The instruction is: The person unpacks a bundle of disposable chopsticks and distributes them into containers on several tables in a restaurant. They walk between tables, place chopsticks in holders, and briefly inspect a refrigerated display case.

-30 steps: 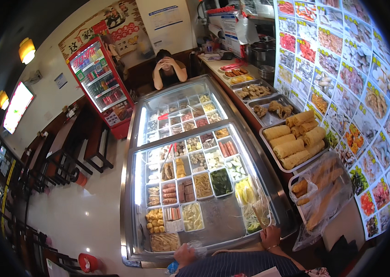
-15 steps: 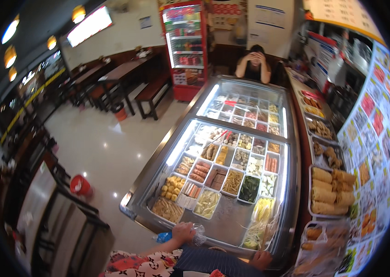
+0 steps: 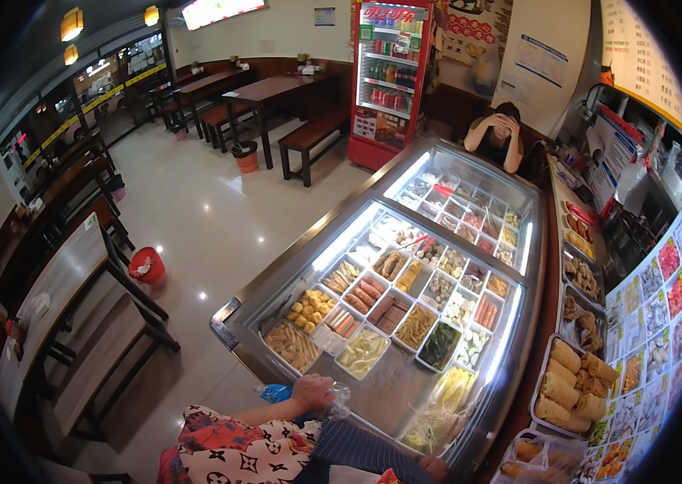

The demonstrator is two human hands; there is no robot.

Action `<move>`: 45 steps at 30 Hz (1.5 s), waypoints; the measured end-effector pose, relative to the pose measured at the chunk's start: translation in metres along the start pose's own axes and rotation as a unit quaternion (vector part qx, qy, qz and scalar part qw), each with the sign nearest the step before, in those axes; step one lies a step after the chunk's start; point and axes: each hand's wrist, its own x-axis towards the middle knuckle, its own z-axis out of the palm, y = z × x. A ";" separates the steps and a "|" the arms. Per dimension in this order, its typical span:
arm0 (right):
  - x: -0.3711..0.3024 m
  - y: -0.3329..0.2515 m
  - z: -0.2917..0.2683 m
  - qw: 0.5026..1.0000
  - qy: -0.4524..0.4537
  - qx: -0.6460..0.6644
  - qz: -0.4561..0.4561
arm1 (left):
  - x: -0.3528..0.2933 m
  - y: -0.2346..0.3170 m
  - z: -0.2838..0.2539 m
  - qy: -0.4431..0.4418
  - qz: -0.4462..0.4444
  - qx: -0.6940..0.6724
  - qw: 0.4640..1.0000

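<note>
My left hand (image 3: 314,393) is closed on a crumpled clear plastic bag (image 3: 340,401) at the near edge of a glass-topped display case (image 3: 232,323). Something blue and shiny (image 3: 276,393) sticks out on the hand's left side. My right hand (image 3: 433,466) rests low at the case's near right edge, its fingers too small and dim to make out. Closest to the hands inside the case are a tray of pale sliced food (image 3: 363,352), a tray of tan strips (image 3: 292,345) and loose yellow-green leafy vegetables (image 3: 447,395).
Trays of rolled fried food (image 3: 563,383) line a shelf on the right. Beyond the case sits a person (image 3: 500,139) with hands raised to the head. A red drinks fridge (image 3: 389,81) stands behind. Tables, benches (image 3: 313,141) and a red bucket (image 3: 147,266) occupy the left.
My view has swung to the left, so the case, fridge and seated person appear further right. Both hands stay at the case's near edge, the left still gripping the bag.
</note>
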 end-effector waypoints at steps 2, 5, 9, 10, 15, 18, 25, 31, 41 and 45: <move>0.001 -0.002 0.001 1.000 -0.009 0.005 -0.004 | 0.000 0.003 -0.004 -0.011 -0.005 0.014 1.000; 0.005 -0.004 -0.003 1.000 -0.021 0.010 -0.010 | 0.000 0.008 -0.011 -0.002 -0.005 0.008 1.000; 0.008 -0.006 -0.004 0.999 -0.041 0.014 -0.020 | -0.001 0.005 -0.012 -0.010 0.003 0.003 1.000; 0.011 -0.007 -0.005 0.999 -0.044 0.015 -0.022 | -0.001 0.007 -0.012 -0.006 0.005 0.003 1.000; 0.013 -0.006 -0.009 0.998 -0.058 0.013 -0.034 | 0.000 0.005 -0.011 0.005 0.012 -0.003 1.000; 0.016 -0.007 -0.010 0.997 -0.067 0.014 -0.042 | -0.002 0.005 -0.010 0.005 0.011 0.002 1.000; 0.016 -0.005 -0.012 0.995 -0.081 0.014 -0.053 | -0.001 0.003 -0.006 0.026 0.021 0.010 0.999; 0.012 -0.002 -0.016 0.994 -0.094 0.016 -0.059 | -0.001 0.005 -0.004 0.015 0.025 0.004 1.000; 0.017 -0.001 -0.023 0.989 -0.121 0.024 -0.083 | -0.003 -0.001 0.003 0.004 0.006 0.018 1.000; 0.025 0.000 -0.023 0.984 -0.139 0.031 -0.104 | -0.006 0.001 -0.002 0.009 0.005 0.008 1.000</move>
